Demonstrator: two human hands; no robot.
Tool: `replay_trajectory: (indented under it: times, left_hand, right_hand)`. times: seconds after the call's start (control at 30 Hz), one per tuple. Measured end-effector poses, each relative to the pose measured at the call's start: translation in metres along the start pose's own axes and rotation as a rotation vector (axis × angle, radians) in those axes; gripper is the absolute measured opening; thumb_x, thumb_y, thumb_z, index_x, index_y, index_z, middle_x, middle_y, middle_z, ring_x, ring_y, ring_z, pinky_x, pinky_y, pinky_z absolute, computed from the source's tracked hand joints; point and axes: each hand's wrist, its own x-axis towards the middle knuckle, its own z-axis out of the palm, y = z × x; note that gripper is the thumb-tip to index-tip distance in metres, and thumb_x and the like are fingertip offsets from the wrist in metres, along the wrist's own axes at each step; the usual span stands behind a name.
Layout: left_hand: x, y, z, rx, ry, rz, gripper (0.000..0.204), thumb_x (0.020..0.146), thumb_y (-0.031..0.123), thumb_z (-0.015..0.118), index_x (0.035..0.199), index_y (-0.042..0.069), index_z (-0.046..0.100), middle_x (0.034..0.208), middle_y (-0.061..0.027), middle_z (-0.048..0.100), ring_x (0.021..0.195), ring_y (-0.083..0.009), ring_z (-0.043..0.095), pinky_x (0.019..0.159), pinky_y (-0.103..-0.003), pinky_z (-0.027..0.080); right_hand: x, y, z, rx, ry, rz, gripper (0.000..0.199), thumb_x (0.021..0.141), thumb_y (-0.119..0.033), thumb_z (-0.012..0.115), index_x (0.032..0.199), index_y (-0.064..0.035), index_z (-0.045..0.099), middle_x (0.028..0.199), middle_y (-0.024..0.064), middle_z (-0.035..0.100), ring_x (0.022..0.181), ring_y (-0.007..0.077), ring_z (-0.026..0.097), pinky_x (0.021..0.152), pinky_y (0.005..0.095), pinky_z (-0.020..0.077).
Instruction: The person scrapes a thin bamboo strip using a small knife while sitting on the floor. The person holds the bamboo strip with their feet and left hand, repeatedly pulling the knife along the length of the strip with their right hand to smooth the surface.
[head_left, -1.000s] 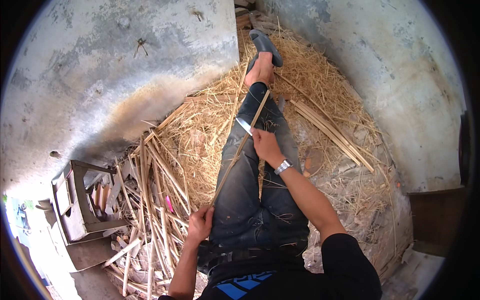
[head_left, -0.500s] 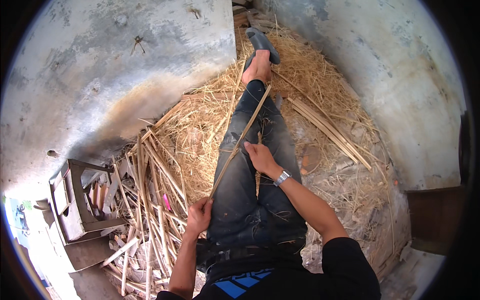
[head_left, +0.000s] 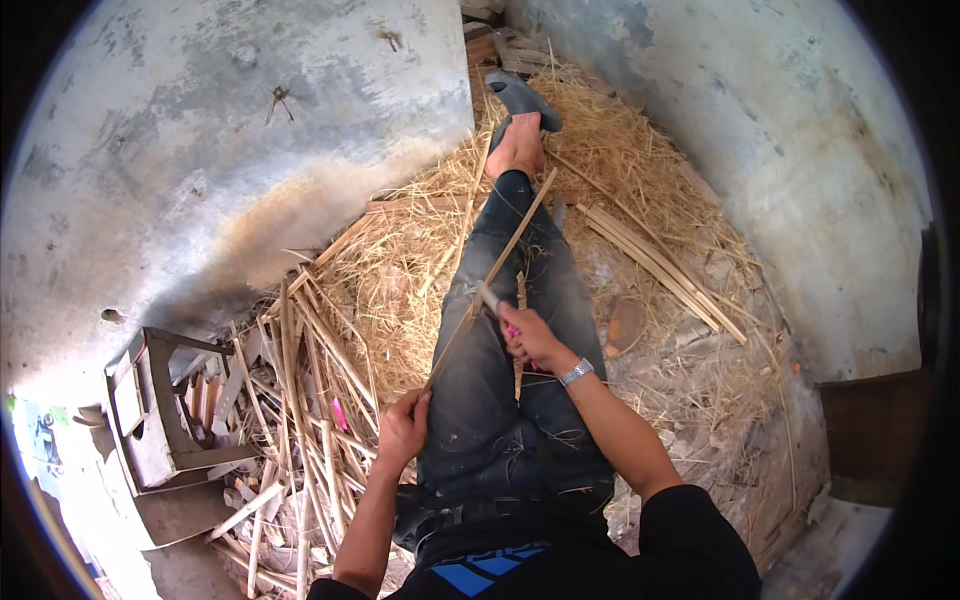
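My left hand [head_left: 404, 424] is closed on the lower end of a long, thin bamboo strip [head_left: 513, 241], beside my left thigh. The strip slants up and to the right across my dark trousers, its far end over the shins. Above my lap, my right hand [head_left: 527, 336] grips a knife by its pink handle. The knife's short pale blade [head_left: 487, 296] points up and left and meets the strip near its middle; whether it cuts in cannot be made out. A metal watch sits on my right wrist.
Pale shavings [head_left: 610, 140] cover the floor around my outstretched legs. Several split strips [head_left: 665, 270] lie to the right. On the left, loose sticks [head_left: 300, 400] heap up near a wooden stool-like frame [head_left: 150, 420]. Worn walls [head_left: 330, 100] close in on both sides.
My right hand has moved slightly down and right and turned, so the knife's blade and pink handle now show clearly. The strip's far end has shifted a little to the right.
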Motion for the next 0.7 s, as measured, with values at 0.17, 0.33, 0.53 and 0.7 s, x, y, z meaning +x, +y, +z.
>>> replay_trajectory:
  times: [0.17, 0.33, 0.53, 0.7]
  left_hand:
    - [-0.014, -0.023, 0.004, 0.186, 0.100, 0.161, 0.020, 0.098, 0.008, 0.067, 0.115, 0.000, 0.075, 0.077, -0.0247, 0.068, 0.068, -0.0389, 0.070, 0.062, -0.045, 0.052]
    - [-0.019, -0.024, 0.012, 0.276, 0.167, 0.213, 0.026, 0.096, 0.007, 0.069, 0.121, 0.003, 0.074, 0.080, -0.0223, 0.070, 0.070, -0.0398, 0.070, 0.063, -0.048, 0.054]
    - [-0.017, -0.023, 0.011, 0.332, 0.135, 0.157, 0.027, 0.097, 0.007, 0.067, 0.123, 0.006, 0.074, 0.086, -0.0197, 0.072, 0.073, -0.0395, 0.071, 0.064, -0.049, 0.055]
    - [-0.013, -0.031, 0.015, 0.170, 0.190, 0.231, 0.019, 0.098, 0.006, 0.066, 0.114, 0.003, 0.076, 0.079, -0.0217, 0.069, 0.066, -0.0360, 0.069, 0.060, -0.045, 0.053]
  right_hand:
    - [0.001, -0.031, -0.001, -0.167, 0.232, -0.283, 0.055, 0.100, -0.054, 0.068, 0.077, -0.0041, 0.063, 0.054, -0.0012, 0.044, 0.043, 0.0095, 0.040, 0.044, 0.0298, 0.0308]
    - [0.013, -0.042, 0.006, -0.703, 0.299, -0.612, 0.049, 0.095, -0.047, 0.076, 0.082, -0.0002, 0.073, 0.056, 0.0075, 0.057, 0.049, 0.0173, 0.052, 0.052, 0.0378, 0.0409]
    - [0.019, -0.043, 0.012, -0.994, 0.248, -0.584, 0.036, 0.094, -0.036, 0.078, 0.090, -0.0004, 0.077, 0.062, 0.0098, 0.065, 0.055, 0.0208, 0.058, 0.057, 0.0395, 0.0458]
    - [0.014, -0.051, 0.017, -0.868, 0.136, -0.535, 0.030, 0.096, -0.032, 0.078, 0.097, -0.0018, 0.078, 0.069, 0.0110, 0.069, 0.060, 0.0196, 0.061, 0.062, 0.0363, 0.0485]
